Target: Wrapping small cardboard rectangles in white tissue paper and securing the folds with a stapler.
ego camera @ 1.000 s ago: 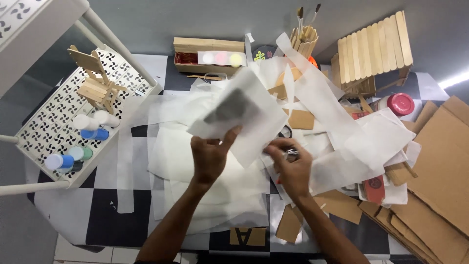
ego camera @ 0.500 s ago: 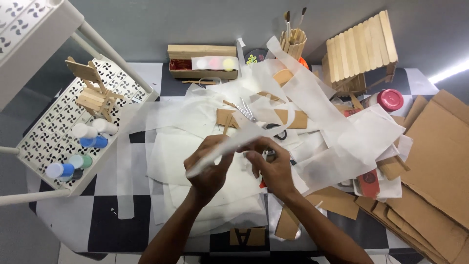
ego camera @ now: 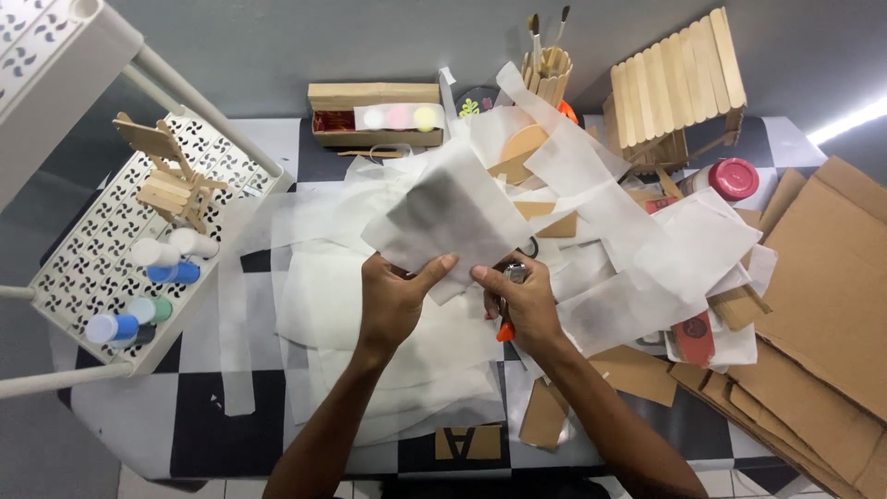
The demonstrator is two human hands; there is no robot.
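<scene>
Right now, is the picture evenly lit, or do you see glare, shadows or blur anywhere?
Head view: a bright glare streak burns out at the right edge. The translucent paper sheet that the left hand lifts shows a grey patch in its middle. The right hand and the brushes look sharp. The table edges bow slightly, a wide-lens effect.

I see a plain grey wall [ego camera: 277,46] behind a black-and-white chequered tabletop [ego camera: 203,434], a white perforated metal shelf rack [ego camera: 83,249] at left, and a bright light strip [ego camera: 845,120] at right.
</scene>
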